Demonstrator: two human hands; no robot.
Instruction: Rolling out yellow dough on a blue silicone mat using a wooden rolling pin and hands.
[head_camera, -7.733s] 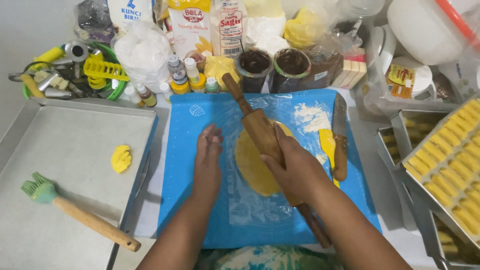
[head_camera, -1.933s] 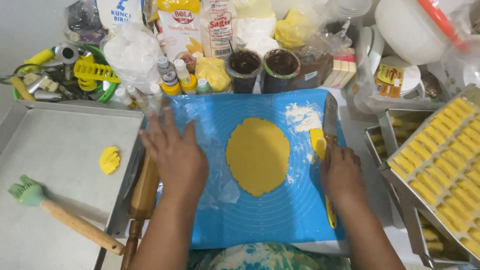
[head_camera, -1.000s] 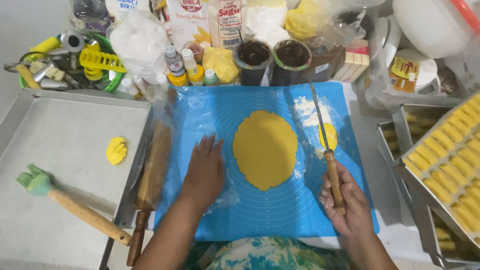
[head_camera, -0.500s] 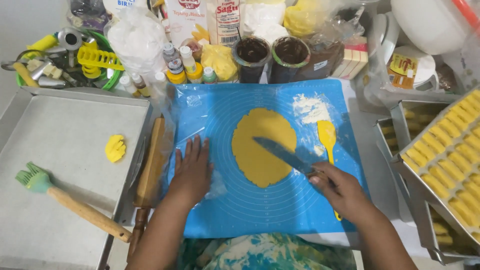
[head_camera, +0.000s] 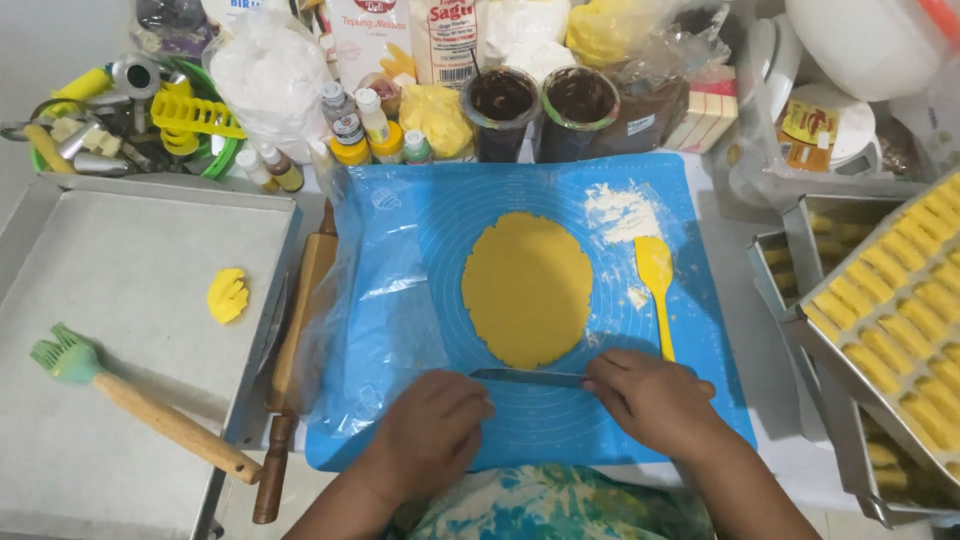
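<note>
both hands on a knife at the near edge of the dough

the right hand (head_camera: 655, 400) is clamped on the handle (hidden under it), the left hand (head_camera: 432, 430) presses fingertips on the tip of the knife (head_camera: 530, 377), which lies flat on the blue mat (head_camera: 420, 250) just below the yellow dough disc (head_camera: 527, 287). a yellow spatula (head_camera: 655, 285) lies right of the dough, a rolling pin (head_camera: 295, 340) left of the mat, its end partly under clear plastic.
</note>
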